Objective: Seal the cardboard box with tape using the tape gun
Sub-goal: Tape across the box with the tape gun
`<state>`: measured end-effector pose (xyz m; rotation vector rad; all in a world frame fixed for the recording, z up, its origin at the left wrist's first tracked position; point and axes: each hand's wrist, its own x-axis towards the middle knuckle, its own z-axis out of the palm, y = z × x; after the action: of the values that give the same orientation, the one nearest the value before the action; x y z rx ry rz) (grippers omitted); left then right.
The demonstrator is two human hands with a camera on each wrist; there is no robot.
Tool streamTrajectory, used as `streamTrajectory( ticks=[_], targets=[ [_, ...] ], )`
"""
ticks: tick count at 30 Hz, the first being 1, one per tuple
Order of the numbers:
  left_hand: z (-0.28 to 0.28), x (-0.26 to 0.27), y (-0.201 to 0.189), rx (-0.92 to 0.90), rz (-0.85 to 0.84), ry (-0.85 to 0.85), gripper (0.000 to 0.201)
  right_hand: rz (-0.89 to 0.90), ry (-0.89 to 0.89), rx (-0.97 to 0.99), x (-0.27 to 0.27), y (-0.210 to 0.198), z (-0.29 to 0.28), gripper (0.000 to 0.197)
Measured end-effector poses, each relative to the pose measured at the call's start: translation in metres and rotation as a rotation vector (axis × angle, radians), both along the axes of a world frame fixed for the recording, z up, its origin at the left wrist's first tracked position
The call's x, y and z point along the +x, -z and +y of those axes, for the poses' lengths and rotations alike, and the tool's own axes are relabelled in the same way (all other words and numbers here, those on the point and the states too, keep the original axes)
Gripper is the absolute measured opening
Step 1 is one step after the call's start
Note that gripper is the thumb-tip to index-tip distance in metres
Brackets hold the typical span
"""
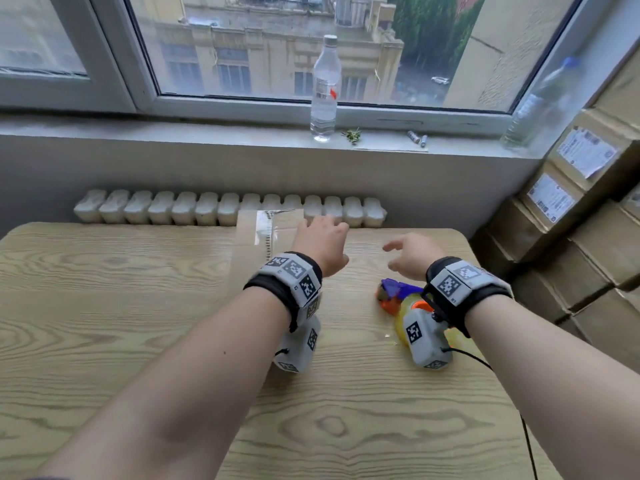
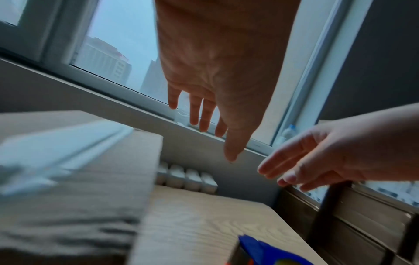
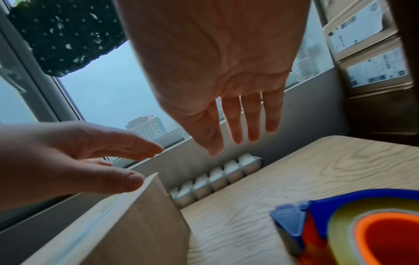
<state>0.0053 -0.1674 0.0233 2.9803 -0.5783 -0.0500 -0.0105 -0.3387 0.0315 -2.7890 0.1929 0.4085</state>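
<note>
Nearest, the tape gun point(image 1: 398, 299) lies on its side on the table point(image 1: 138, 306), under the right wrist; the wrist camera hides most of its yellow roll in the head view, and in the right wrist view point(image 3: 353, 231) its lower half is cut off by the frame edge. Nothing touches it.

Beyond it, the right hand point(image 1: 412, 258) hovers over the table with fingers point(image 3: 251, 116) straight and slightly spread, holding nothing. The left hand point(image 1: 322, 244) reaches out above the box point(image 1: 266, 237), fingers point(image 2: 195, 111) extended and loosely parted, thumb apart; it grips nothing. Whether its fingertips touch the box top cannot be told, since the head view blurs there and the wrist views show air beneath the palm.

The box stands on the far middle of the table, left of the gun and well apart from it. A strip of clear tape point(image 1: 265, 226) shines along its top. The left forearm covers its near side, and in the left wrist view point(image 2: 75, 179) the box is smeared by motion blur.

Farthest, a radiator point(image 1: 207, 207) runs below the sill, where a bottle point(image 1: 325, 88) stands upright. Stacked cartons point(image 1: 581, 220) fill the right edge, partly cut off.
</note>
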Motion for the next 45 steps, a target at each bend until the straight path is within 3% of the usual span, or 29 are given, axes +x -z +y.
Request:
streamTrajectory(
  ticks=[5,10,15,24,37,41,45],
  targets=[
    [-0.072,0.003,0.033,0.121,0.074,0.093,0.047,0.031,0.038,-0.033,-0.006,0.032,-0.056,0.047],
    [-0.116,0.007,0.074,0.218,0.182,0.080,0.045,0.124,0.003,-0.037,-0.007,0.072,-0.099,0.045],
    [-0.133,0.013,0.102,0.211,0.275,0.040,0.048,0.186,-0.087,-0.020,0.003,0.101,-0.116,0.048],
    [-0.135,0.019,0.115,0.170,0.330,0.004,0.043,0.164,-0.072,-0.051,0.014,0.133,-0.120,0.026],
    [-0.106,0.016,0.079,-0.103,0.411,-0.212,0.042,0.109,-0.106,-0.002,0.005,0.102,-0.109,0.046],
    [-0.090,0.006,0.054,-0.162,0.381,-0.265,0.033,0.018,-0.088,-0.039,-0.004,0.075,-0.095,0.042],
    [-0.065,-0.005,0.030,-0.290,0.415,-0.305,0.040,-0.053,-0.091,-0.024,-0.016,0.043,-0.071,0.037]
  ],
)
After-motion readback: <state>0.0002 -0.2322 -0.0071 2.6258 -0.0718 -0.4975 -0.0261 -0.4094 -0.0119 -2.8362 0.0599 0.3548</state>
